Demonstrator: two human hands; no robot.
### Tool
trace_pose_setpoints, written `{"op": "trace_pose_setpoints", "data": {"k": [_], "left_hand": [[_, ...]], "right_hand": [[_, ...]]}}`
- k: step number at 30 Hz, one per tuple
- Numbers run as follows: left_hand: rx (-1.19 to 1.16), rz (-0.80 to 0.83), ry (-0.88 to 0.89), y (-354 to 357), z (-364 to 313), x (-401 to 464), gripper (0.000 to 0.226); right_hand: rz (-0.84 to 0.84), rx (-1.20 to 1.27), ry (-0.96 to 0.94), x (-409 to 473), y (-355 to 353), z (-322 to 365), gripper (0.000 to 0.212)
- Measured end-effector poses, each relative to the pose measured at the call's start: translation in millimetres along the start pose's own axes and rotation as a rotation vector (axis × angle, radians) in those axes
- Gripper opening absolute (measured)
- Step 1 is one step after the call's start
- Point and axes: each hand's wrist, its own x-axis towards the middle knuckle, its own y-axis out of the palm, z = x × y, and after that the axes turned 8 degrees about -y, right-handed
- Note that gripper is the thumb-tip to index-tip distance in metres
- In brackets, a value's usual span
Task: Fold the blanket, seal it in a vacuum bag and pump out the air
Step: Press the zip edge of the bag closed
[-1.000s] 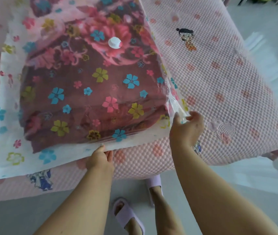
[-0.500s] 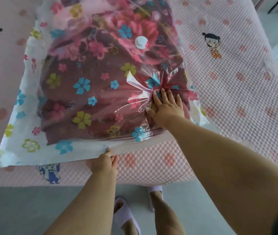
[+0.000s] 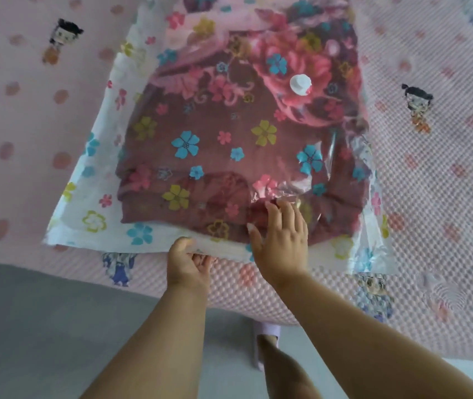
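Observation:
A clear vacuum bag [image 3: 97, 180] printed with coloured flowers lies on the bed. Inside it sits the folded dark-red floral blanket [image 3: 218, 156]. A white round valve cap [image 3: 300, 84] stands on the bag's top, towards the far right. My left hand [image 3: 187, 262] pinches the bag's near edge, thumb on top and fingers under it. My right hand [image 3: 283, 239] lies flat with fingers spread on the bag's near right part, pressing the plastic onto the blanket. The plastic wrinkles just beyond its fingertips.
The bed has a pink bumpy cover [image 3: 431, 168] with cartoon figures and dots. Its near edge runs under my hands. Below it lies grey floor [image 3: 42, 326], where my foot in a lilac slipper [image 3: 267, 338] stands.
My right hand went from the bag's right corner onto the top, then slid nearer to the front edge. The left hand kept its grip on the near edge.

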Motion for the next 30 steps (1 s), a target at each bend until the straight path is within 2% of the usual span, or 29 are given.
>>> {"op": "trace_pose_setpoints", "data": {"k": [1,3,5,8,10,11,14,17,19,21,23,25,27,28,30], "left_hand": [[0.02,0.011,0.012,-3.8,-4.5,2.5,0.011],[0.06,0.026,0.01,-11.4,-14.3,9.4,0.048],[0.07,0.013,0.006,-21.1,-25.2,18.1,0.07],[0.192,-0.054,0.017,-41.6,-45.9,36.6,0.062],[0.351,-0.123,0.09,-53.7,-55.9,48.2,0.05],[0.384,-0.113,0.12,-57.1,-58.7,49.4,0.044],[0.412,-0.039,0.167,-64.7,-64.5,49.0,0.035],[0.616,-0.049,0.136,-66.1,-69.8,41.3,0.054],[0.804,0.049,0.035,-60.1,-66.7,28.0,0.069],[0.948,0.15,0.019,-48.5,-59.3,13.4,0.067],[1.158,0.182,0.225,-37.9,-51.7,6.0,0.058],[1.529,0.133,0.736,-33.9,-47.7,7.4,0.041],[1.798,0.159,1.273,-33.8,-46.7,13.1,0.043],[1.907,0.206,1.419,-33.2,-47.0,18.6,0.05],[2.03,0.271,1.549,-30.7,-47.8,30.1,0.056]], "right_hand": [[-0.034,0.012,-0.043,-5.8,4.6,12.4,0.042],[-0.079,0.043,-0.133,-17.5,16.2,34.0,0.031],[-0.039,0.079,-0.22,-29.3,31.8,52.1,0.022],[0.087,0.131,-0.311,-54.0,56.0,77.3,0.005],[0.129,0.119,-0.301,-64.7,67.0,87.9,0.026],[0.095,0.094,-0.268,-65.6,69.9,90.3,0.033],[-0.095,0.013,-0.071,-62.9,68.7,90.3,0.037],[-0.102,-0.01,0.162,-59.2,62.4,82.3,0.043],[-0.09,-0.02,0.256,-62.4,60.1,77.2,0.044],[-0.119,-0.01,0.276,-65.0,59.7,76.3,0.038],[-0.113,0.028,0.249,-66.4,61.1,77.3,0.037],[-0.051,0.063,0.226,-67.9,63.5,75.5,0.042],[-0.004,0.116,0.27,-68.9,65.1,69.2,0.046],[0.012,0.156,0.319,-69.3,65.3,64.3,0.048],[0.034,0.22,0.405,-70.5,64.7,55.1,0.05]]}}
